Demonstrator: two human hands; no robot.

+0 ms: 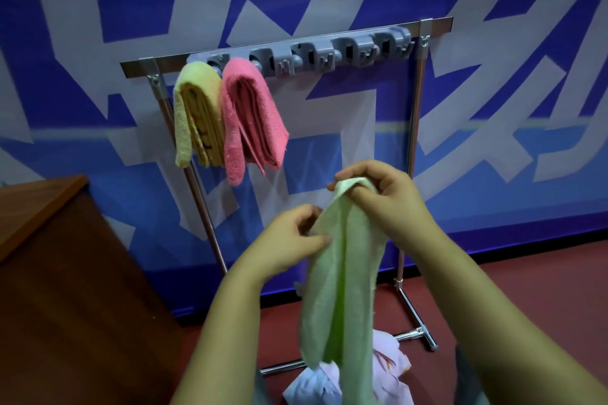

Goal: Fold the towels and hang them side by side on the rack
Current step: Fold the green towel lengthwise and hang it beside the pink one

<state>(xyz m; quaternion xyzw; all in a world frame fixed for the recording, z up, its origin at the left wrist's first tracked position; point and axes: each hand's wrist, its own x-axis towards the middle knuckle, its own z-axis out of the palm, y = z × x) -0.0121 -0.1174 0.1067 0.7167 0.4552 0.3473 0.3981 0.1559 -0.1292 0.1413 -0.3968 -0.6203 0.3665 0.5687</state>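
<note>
A: Where was the green towel (342,276)?

B: Held up in front of the rack (415,115), doubled lengthwise and hanging down. The right hand (378,194) had its fingers curled round the top fold; the left hand (292,240) pinched an edge partway down the side.

A: And the rack itself?

B: A grey hook strip (329,56) ran along its top bar. At the left end a folded yellow towel (197,115) and a folded pink towel (250,118) hung touching, side by side. The other hooks were bare.

A: Anything around it?

B: A brown wooden table (65,266) stood just left. Pale lilac cloth (388,368) lay on the red floor (526,279) beneath the hanging towel, partly hidden by it. Behind stood a blue and white patterned wall (98,10).
</note>
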